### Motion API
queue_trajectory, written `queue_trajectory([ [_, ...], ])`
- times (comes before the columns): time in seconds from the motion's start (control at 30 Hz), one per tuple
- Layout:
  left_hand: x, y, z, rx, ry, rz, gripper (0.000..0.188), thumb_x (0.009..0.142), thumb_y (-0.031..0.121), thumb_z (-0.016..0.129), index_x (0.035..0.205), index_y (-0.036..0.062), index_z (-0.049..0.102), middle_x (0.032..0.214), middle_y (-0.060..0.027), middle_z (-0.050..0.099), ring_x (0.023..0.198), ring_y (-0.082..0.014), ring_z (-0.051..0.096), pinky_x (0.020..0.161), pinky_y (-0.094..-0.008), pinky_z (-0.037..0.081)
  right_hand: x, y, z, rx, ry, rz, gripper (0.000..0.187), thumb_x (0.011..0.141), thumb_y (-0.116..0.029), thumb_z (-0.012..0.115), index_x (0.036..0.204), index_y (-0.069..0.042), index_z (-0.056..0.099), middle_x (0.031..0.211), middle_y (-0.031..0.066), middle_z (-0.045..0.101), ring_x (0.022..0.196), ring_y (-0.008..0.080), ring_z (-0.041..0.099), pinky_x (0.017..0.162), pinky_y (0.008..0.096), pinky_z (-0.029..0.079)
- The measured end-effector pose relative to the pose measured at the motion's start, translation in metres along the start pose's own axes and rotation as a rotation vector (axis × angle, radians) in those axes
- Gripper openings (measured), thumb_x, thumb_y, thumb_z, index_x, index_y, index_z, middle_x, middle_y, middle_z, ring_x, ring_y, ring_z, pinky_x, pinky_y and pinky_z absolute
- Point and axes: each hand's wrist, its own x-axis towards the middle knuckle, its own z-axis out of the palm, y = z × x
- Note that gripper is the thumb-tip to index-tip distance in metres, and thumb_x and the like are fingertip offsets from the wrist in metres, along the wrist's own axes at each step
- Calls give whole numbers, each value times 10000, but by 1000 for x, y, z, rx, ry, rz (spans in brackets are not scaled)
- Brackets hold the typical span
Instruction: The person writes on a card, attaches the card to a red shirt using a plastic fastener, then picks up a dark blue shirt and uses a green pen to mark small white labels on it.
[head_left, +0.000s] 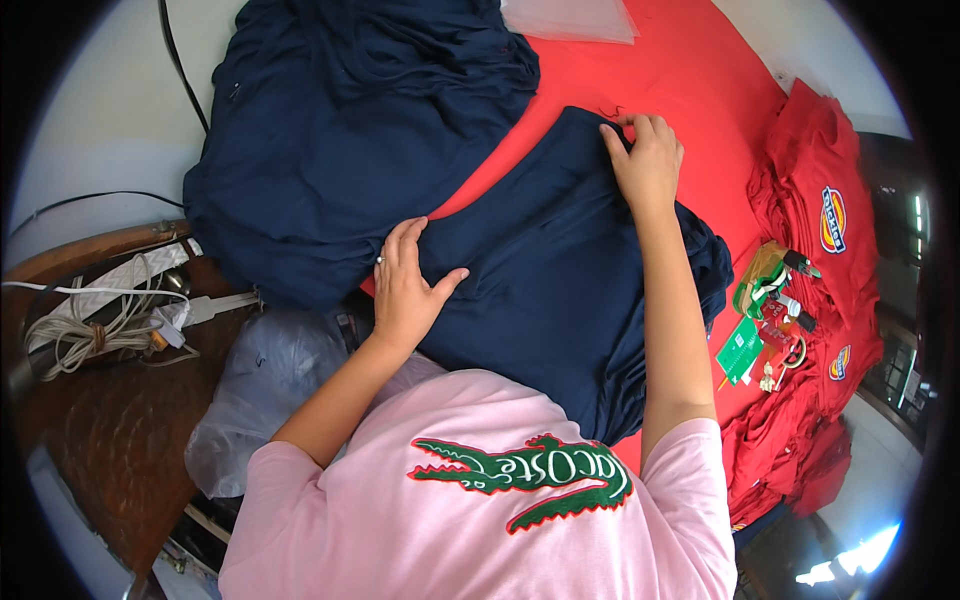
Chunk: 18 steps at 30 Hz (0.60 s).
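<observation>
Folding half done: left hand (pixel 408 285) flat, fingers spread, on navy shirt (pixel 560 290); right hand (pixel 645 160) pinching its one-o'clock edge; smoothing outstanding.

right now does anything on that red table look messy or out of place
Mostly tidy. The left hand presses flat on the navy blue folded garment and the right hand pinches its far edge. One oddity: a loose clutter of green tags and small tools lies on the stack of red shirts.
</observation>
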Motion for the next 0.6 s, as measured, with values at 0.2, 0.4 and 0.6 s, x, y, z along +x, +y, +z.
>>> queue_trajectory([
  [0.2, 3, 1, -1, -102, -8, -85, 823, 772, 283, 977, 1448, 40, 576, 1300, -131, 624, 1196, -314, 627, 1061, -459, 486, 33, -10, 31, 165, -263, -1, 323, 908, -220, 774, 1218, -127, 790, 1184, 107, 757, 1199, 312, 666, 1119, 491, 427],
  [0.4, -4, -11, 0, -260, 47, -49, 538, 830, 121, 871, 1328, 85, 673, 1012, -53, 641, 992, -258, 650, 958, -424, 492, 23, -8, 1, 311, -81, -148, 174, 823, -18, 709, 956, -110, 774, 1049, 84, 731, 1053, 305, 667, 1055, 463, 457],
  [0.6, -17, -7, -28, -318, -129, 449, 463, 688, -75, 790, 1121, 88, 806, 901, -55, 640, 849, -245, 660, 787, -383, 532, -29, 48, -46, 354, 141, -113, 218, 793, 72, 681, 900, -111, 732, 1079, 58, 723, 1080, 302, 668, 1009, 451, 503],
])
